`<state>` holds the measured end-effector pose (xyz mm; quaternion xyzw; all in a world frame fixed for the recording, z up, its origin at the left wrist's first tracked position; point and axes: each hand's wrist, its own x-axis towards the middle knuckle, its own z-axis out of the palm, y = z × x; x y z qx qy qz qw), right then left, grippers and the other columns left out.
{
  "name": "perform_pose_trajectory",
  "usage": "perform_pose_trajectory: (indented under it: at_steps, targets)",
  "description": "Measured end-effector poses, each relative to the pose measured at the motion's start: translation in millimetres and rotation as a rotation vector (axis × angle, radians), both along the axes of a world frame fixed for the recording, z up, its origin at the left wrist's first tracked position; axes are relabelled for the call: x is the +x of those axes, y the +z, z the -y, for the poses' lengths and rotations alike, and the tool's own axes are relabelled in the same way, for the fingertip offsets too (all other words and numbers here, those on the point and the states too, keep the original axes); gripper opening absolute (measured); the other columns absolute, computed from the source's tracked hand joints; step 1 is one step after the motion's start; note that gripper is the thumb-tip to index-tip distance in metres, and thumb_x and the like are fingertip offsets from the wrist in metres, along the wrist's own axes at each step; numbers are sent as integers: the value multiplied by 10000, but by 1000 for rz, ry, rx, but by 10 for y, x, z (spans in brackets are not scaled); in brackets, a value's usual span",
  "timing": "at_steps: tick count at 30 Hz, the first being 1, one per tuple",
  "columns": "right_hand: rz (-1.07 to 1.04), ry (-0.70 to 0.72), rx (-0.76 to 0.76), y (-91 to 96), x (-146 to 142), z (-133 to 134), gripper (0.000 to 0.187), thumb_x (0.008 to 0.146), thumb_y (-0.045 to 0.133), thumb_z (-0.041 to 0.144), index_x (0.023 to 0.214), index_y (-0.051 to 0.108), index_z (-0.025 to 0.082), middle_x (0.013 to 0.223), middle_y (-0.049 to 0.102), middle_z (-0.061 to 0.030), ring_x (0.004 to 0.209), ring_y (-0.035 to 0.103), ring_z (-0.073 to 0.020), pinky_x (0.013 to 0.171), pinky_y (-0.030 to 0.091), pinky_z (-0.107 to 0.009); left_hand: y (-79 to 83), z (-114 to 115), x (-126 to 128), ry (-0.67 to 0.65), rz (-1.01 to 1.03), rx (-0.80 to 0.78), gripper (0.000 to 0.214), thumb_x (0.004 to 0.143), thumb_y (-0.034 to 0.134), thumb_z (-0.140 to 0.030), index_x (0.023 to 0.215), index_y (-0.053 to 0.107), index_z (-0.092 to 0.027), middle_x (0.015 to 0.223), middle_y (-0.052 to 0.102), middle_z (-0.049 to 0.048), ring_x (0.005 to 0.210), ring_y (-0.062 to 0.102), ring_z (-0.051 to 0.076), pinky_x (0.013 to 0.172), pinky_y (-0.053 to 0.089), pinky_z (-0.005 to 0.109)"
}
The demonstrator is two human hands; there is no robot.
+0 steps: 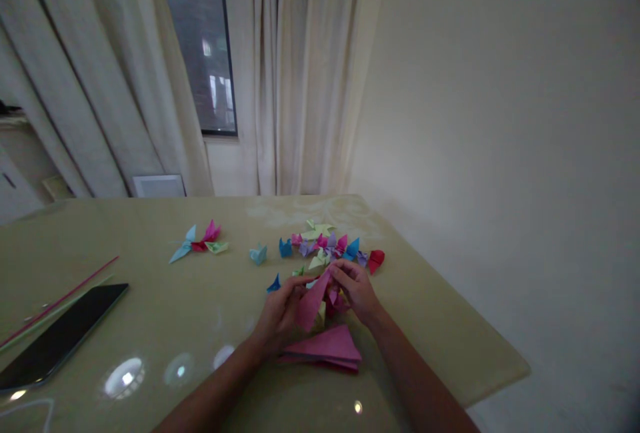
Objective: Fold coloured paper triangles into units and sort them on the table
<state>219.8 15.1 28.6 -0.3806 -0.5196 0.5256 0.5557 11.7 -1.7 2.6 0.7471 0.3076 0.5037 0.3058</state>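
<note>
Between my two hands is a folded pink paper (313, 301), raised a little above the table. The fingers of my left hand (281, 310) are closed on its left side. At the paper's upper tip, my right hand (355, 288) pinches it between thumb and fingers. Just below lies a stack of folded pink paper pieces (325, 346). Beyond my hands spreads a group of small folded paper shapes (330, 244) in pink, blue, purple, green and red. My hands partly hide the nearest ones.
A joined cluster of folded paper (203, 245) lies farther left. At the left edge are a dark tablet-like device (65, 336) and thin pink and green sticks (65, 298). The glossy table (425, 326) ends at a slanted right edge near the wall; curtains (315, 73) hang behind.
</note>
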Motion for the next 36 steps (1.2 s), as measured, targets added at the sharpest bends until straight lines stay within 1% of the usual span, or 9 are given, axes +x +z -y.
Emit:
perform_pose_trajectory:
  at_steps: [6,9,12,15,20,26,30,33,36]
  targets:
    - [56,89,-31,52,-4,49,389,811,813,548,743,718,177,557,586,33,443,451,-91,421,335,-204,31,9,-26,-220,-267,424,530,1010,551,-203,1533,472,-244,1307,733,137,1152,731,243,983,595,344]
    - [134,130,5,75,-42,102,391,832,792,555,745,733,178,585,594,27,461,428,-87,430,306,-206,25,14,-29,-68,-312,589,451,1011,595,-229,1460,542,-226,1161,764,117,1016,743,211,903,598,299]
    - [172,154,31,60,-64,107,373,835,788,555,794,760,186,615,614,18,485,440,-97,446,323,-211,36,21,-67,177,-222,675,189,1035,560,-215,1164,697,-232,994,729,75,904,704,177,823,573,269]
    - [155,72,50,32,-58,51,388,814,789,580,785,760,194,621,633,6,513,483,-120,475,370,-225,78,35,-93,187,-131,614,225,1072,488,-281,976,675,-203,956,714,83,894,693,182,816,559,282]
    - [132,-147,76,1,29,-78,421,766,797,609,734,738,193,572,606,16,507,478,-121,482,362,-231,150,88,-24,-122,-314,371,275,1085,476,-313,957,694,-206,694,695,-8,567,620,103,569,434,198]
    - [108,-251,92,-18,124,-126,399,785,778,581,758,740,184,581,572,21,514,423,-111,479,299,-235,247,113,-1,-236,-554,265,276,988,575,-280,746,690,-215,688,646,11,654,609,140,601,412,244]
    - [101,-288,110,-5,142,-128,396,783,783,575,763,747,182,578,559,23,506,403,-108,479,288,-241,226,41,-47,-237,-557,279,133,933,658,-338,886,727,-234,889,686,46,849,644,185,730,476,270]
    - [91,-293,109,8,158,-129,411,783,779,591,771,753,181,568,550,27,496,390,-104,478,287,-243,153,-133,-227,-23,-535,273,198,978,599,-362,888,708,-222,882,665,52,841,627,190,744,480,285]
    - [79,-313,106,14,173,-128,421,790,774,600,780,758,180,570,547,27,489,377,-100,473,280,-243,56,-419,-588,485,-487,245,310,1016,485,-353,834,689,-207,838,633,68,858,613,222,835,494,341]
